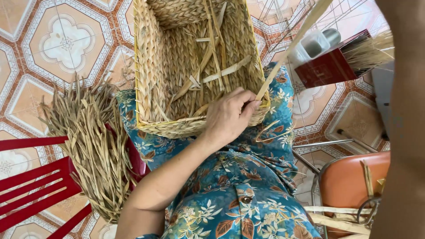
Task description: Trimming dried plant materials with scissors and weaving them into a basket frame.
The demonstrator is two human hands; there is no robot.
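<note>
A rectangular woven straw basket (150, 66) rests on my lap, over a blue floral dress (239, 190). Loose strand ends lie inside it. My left hand (228, 116) sits on the basket's near rim, its fingers pinched on a long flat pale straw strand (287, 51). That strand runs up and to the right, out of the top of the picture. My right forearm (400, 110) fills the right edge, blurred. Its hand is out of view.
A thick bundle of dried straw strands (95, 146) lies across a red slatted chair (31, 186) at the left. A dark red box (330, 66) holding straw and a white container (312, 44) stand at the upper right. An orange stool (349, 177) with straw strips sits at the lower right on the patterned tiled floor (66, 40).
</note>
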